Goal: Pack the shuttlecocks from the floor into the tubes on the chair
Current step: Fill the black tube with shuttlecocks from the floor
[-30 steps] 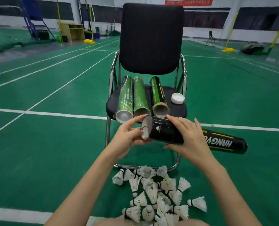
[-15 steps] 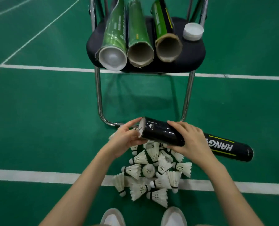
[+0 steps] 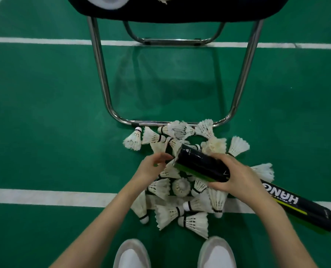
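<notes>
My right hand [image 3: 236,176] grips a long black shuttlecock tube [image 3: 201,167] around its middle. The tube lies slanted, its open end up and to the left, over a pile of several white shuttlecocks [image 3: 180,188] on the green floor. At that open end my left hand [image 3: 151,169] hovers with fingers loosely curved, a fingertip near the rim and nothing clearly held. A feather skirt shows just below the tube mouth. The black chair seat [image 3: 180,14] fills the top edge; only the ends of the tubes on it [image 3: 104,0] peek in.
The chair's chrome leg frame [image 3: 101,74] loops on the floor just beyond the pile, touching its far shuttlecocks. A white court line [image 3: 45,196] runs under the pile. My two white shoes [image 3: 131,254] stand at the bottom edge.
My view has tipped further down, so the chair's tubes have left the frame. Both hands with the black tube have come down close over the pile.
</notes>
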Available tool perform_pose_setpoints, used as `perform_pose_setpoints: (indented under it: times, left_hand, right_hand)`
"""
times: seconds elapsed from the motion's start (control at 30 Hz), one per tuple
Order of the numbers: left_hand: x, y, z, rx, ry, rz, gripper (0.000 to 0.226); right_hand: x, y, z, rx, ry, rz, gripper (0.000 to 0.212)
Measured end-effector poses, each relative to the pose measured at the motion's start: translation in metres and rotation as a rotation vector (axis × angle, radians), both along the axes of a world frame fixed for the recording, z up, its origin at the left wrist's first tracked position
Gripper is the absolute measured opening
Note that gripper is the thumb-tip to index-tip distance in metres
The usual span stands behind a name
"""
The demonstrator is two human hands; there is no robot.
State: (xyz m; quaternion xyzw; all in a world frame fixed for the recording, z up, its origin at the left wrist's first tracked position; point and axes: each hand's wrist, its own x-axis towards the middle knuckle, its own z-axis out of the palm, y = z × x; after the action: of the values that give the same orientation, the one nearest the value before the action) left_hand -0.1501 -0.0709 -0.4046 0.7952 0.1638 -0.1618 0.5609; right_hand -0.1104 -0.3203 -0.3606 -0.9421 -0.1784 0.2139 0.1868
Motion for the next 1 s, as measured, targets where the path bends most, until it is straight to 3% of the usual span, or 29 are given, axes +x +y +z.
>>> perform_pose_setpoints:
  times: [0.17,0.3,0.53,0.73,1.0]
  left_hand:
    - [0.008,-0.011,-0.035,0.417,-0.151,-0.420,0.042]
    - [0.007,-0.009,-0.046,0.490,-0.168,-0.447,0.033]
    - [-0.003,0.010,-0.021,0.460,-0.293,-0.110,0.005]
    - [-0.017,0.014,0.010,0.182,-0.257,0.362,0.008]
    - [-0.035,0.007,0.023,-0.052,-0.272,0.619,0.008]
  right_hand:
    - [0.000,-0.011,-0.011,-0.077,0.030,-0.041,0.074]
    - [-0.004,-0.009,-0.014,-0.097,0.067,-0.046,0.074]
    - [-0.011,0.000,-0.017,-0.037,0.104,-0.070,0.075]
    - [-0.013,0.005,-0.014,-0.031,0.107,-0.060,0.075]
    - [-0.022,0.002,-0.011,-0.027,0.097,-0.049,0.075]
